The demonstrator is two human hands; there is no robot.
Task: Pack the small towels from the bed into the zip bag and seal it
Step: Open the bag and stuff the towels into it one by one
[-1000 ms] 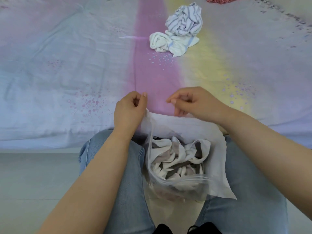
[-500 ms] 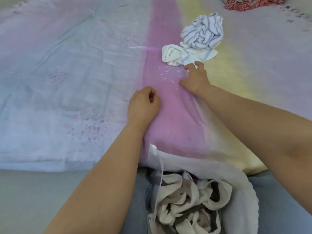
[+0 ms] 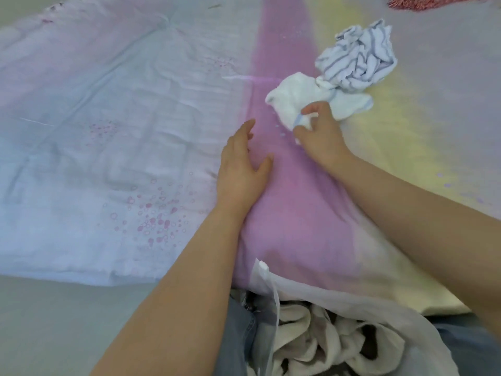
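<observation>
Two small towels lie crumpled together on the bed, a white towel (image 3: 291, 100) and behind it a blue-striped towel (image 3: 357, 59). My right hand (image 3: 321, 134) pinches the near edge of the white towel between thumb and fingers. My left hand (image 3: 242, 169) rests flat on the pink stripe of the bedsheet (image 3: 122, 131), fingers straight, holding nothing. The zip bag (image 3: 273, 308) stands open on my lap at the bottom edge, with cream and brown towels (image 3: 330, 340) stuffed inside. Nobody holds the bag.
A red fringed cloth (image 3: 433, 1) peeks in at the top right corner. The bed's front edge runs across the lower left, with grey floor (image 3: 67, 335) below it. My jeans (image 3: 238, 343) show beside the bag.
Both hands left the bag's mouth and reached out over the bed. My right hand reached the white towel and took hold of it. My left fist opened and lies flat on the sheet.
</observation>
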